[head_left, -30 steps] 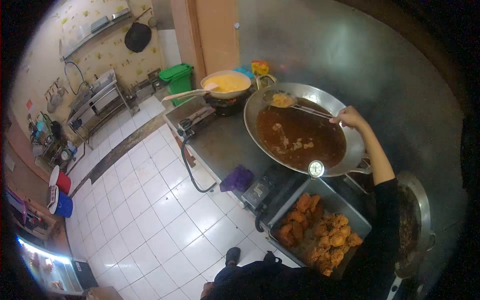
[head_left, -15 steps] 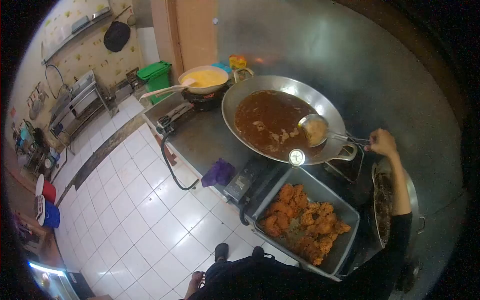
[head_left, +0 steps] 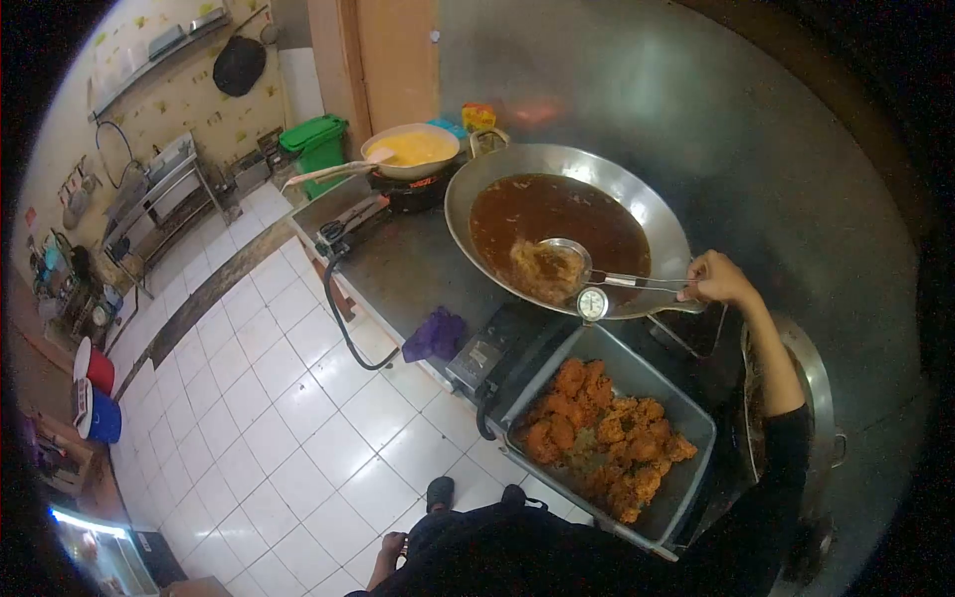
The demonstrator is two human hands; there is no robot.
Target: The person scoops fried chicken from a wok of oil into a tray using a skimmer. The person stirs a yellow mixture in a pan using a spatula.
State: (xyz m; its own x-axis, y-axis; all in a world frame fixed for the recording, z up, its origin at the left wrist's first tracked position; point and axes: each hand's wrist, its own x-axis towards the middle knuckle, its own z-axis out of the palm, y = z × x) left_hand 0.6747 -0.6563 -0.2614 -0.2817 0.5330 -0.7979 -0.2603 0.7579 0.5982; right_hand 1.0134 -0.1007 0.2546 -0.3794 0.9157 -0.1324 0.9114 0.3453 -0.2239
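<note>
My right hand (head_left: 720,279) is closed around the wire handle of a round mesh skimmer (head_left: 585,261). The skimmer dips into brown oil in a large wok (head_left: 662,214), with pale fried crumbs gathered in and around its bowl. A round dial thermometer (head_left: 593,303) stands at the wok's near rim. Fried chicken pieces (head_left: 622,428) lie in a grey rectangular pan (head_left: 696,453) in front of the wok. Low beside my body, my left hand (head_left: 394,545) hangs with curled fingers; whatever is inside them, if anything, is hidden.
A smaller pan (head_left: 453,149) of yellow liquid sits on a burner at the far left, its long handle sticking out. A purple cloth (head_left: 435,335) lies at the counter edge near a black hose. Another wok (head_left: 818,388) is under my right forearm. A green bin (head_left: 316,139) stands behind.
My right hand has shifted left, carrying the skimmer from the wok's right side into the oil nearer the middle. The floating crumbs are now gathered at the skimmer.
</note>
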